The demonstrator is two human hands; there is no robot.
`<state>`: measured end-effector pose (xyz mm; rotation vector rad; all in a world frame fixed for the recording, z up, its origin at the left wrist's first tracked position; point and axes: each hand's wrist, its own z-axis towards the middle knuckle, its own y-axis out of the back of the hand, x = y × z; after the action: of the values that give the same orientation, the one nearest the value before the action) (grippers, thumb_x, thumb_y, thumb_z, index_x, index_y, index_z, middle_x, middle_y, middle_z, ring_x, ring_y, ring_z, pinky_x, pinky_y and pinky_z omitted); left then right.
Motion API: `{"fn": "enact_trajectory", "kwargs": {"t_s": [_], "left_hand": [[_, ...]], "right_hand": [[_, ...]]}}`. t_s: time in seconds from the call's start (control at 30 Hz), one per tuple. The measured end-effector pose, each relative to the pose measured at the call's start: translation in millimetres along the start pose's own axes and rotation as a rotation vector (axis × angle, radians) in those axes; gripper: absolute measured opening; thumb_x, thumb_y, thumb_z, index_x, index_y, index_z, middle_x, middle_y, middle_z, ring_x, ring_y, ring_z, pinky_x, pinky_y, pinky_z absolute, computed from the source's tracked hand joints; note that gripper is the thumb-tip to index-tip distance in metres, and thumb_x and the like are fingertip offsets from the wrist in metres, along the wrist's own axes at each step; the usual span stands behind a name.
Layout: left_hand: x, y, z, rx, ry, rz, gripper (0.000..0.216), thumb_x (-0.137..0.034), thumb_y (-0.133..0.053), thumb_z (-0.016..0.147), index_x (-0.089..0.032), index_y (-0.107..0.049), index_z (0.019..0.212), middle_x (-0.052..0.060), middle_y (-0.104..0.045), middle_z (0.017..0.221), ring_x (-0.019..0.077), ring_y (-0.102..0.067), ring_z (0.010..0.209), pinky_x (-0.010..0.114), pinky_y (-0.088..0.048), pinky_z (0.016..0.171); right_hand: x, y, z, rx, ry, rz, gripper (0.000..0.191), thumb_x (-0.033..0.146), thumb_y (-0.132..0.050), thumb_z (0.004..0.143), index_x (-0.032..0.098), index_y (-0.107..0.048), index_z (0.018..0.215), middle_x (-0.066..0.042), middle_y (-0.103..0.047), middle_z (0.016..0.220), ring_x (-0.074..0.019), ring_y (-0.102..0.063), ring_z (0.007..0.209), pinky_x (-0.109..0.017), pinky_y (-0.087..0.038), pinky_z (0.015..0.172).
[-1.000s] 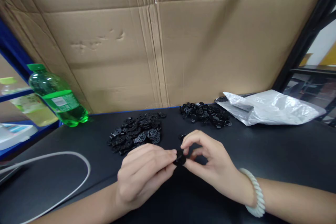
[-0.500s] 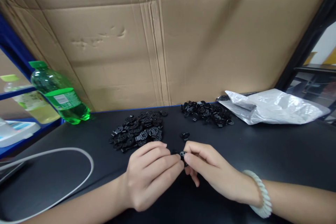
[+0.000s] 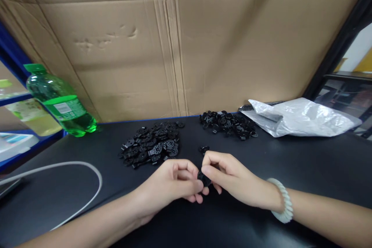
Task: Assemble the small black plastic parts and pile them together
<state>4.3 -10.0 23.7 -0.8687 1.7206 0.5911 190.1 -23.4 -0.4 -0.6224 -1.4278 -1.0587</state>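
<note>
My left hand (image 3: 174,186) and my right hand (image 3: 229,178) meet over the black table (image 3: 305,162), both pinching one small black round plastic part (image 3: 204,178) between their fingertips. Fingers of both hands curl closed around it. A white coiled band sits on my right wrist. Just beyond the hands lies a single loose black part (image 3: 204,149). A pile of black perforated discs (image 3: 152,145) lies to the left behind the hands, and a second pile of black parts (image 3: 228,123) lies further back to the right.
A crumpled clear plastic bag (image 3: 299,118) lies at the back right. A green bottle (image 3: 59,102) leans at the back left by blue shelving. A white cable (image 3: 72,170) loops on the left. A cardboard wall (image 3: 180,46) stands behind the table.
My left hand has turned palm-up, with its fingers curled under the part. My right hand's fingers have closed down onto it. Both hands stay in the same spot.
</note>
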Motion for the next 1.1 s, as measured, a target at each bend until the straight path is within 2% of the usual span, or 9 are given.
{"fn": "enact_trajectory", "kwargs": {"t_s": [0.07, 0.13, 0.27, 0.37, 0.57, 0.8, 1.1], "left_hand": [[1.3, -3.8, -2.7, 0.007, 0.027, -0.065, 0.015, -0.019, -0.072, 0.075, -0.013, -0.060, 0.079, 0.004, -0.071, 0.074, 0.0112, -0.065, 0.065, 0.020, -0.048, 0.062], [3.3, -7.0, -5.2, -0.022, -0.005, -0.130, 0.016, -0.020, -0.073, 0.075, -0.013, -0.060, 0.081, 0.003, -0.070, 0.075, 0.0119, -0.066, 0.069, 0.021, -0.049, 0.065], [7.7, -9.2, -8.9, -0.117, -0.070, -0.172, 0.015, -0.022, -0.072, 0.077, -0.014, -0.060, 0.079, 0.001, -0.069, 0.074, 0.0118, -0.064, 0.070, 0.020, -0.048, 0.064], [9.8, -9.7, -9.9, -0.141, -0.088, -0.159, 0.016, -0.022, -0.072, 0.076, -0.013, -0.058, 0.075, 0.002, -0.069, 0.072, 0.0119, -0.064, 0.068, 0.019, -0.048, 0.061], [10.2, -13.7, -7.3, -0.108, -0.161, -0.066, 0.022, -0.033, -0.066, 0.080, -0.013, -0.060, 0.076, 0.003, -0.066, 0.072, 0.0134, -0.062, 0.064, 0.022, -0.049, 0.059], [14.4, -11.5, -6.1, -0.135, -0.301, 0.139, 0.023, -0.032, -0.057, 0.086, -0.013, -0.062, 0.073, -0.001, -0.058, 0.056, 0.0109, -0.053, 0.052, 0.022, -0.044, 0.052], [16.8, -10.2, -4.7, -0.136, -0.302, 0.067, 0.021, -0.029, -0.057, 0.084, -0.013, -0.064, 0.073, 0.000, -0.059, 0.056, 0.0123, -0.054, 0.053, 0.023, -0.044, 0.054]], "right_hand": [[-0.3, -1.4, -0.5, 0.026, -0.002, 0.059, 0.031, 0.044, -0.044, 0.094, 0.017, -0.047, 0.079, 0.002, -0.051, 0.070, -0.0084, -0.049, 0.055, -0.020, -0.040, 0.048], [-0.4, -1.3, -1.5, 0.039, 0.003, 0.083, 0.035, 0.048, -0.039, 0.095, 0.017, -0.046, 0.079, 0.002, -0.050, 0.070, -0.0082, -0.047, 0.054, -0.020, -0.039, 0.047], [2.1, 1.6, -3.9, 0.040, 0.066, 0.005, 0.033, 0.046, -0.043, 0.094, 0.017, -0.046, 0.078, 0.002, -0.047, 0.069, -0.0081, -0.043, 0.056, -0.020, -0.037, 0.050], [5.3, 1.5, -5.6, 0.019, 0.094, -0.059, 0.031, 0.039, -0.042, 0.096, 0.018, -0.044, 0.074, 0.004, -0.045, 0.065, -0.0077, -0.040, 0.056, -0.020, -0.034, 0.051], [8.3, -1.0, -4.4, -0.008, 0.079, -0.017, 0.031, 0.032, -0.041, 0.096, 0.017, -0.043, 0.070, 0.004, -0.045, 0.065, -0.0073, -0.041, 0.056, -0.019, -0.034, 0.051], [4.3, -0.7, -4.7, 0.013, 0.105, -0.013, 0.031, 0.033, -0.042, 0.096, 0.017, -0.042, 0.070, 0.005, -0.042, 0.063, -0.0074, -0.039, 0.055, -0.020, -0.032, 0.051], [3.1, -6.1, -8.5, 0.010, 0.113, 0.052, 0.034, 0.038, -0.038, 0.098, 0.018, -0.040, 0.070, 0.004, -0.041, 0.066, -0.0080, -0.037, 0.058, -0.020, -0.033, 0.052]]}}
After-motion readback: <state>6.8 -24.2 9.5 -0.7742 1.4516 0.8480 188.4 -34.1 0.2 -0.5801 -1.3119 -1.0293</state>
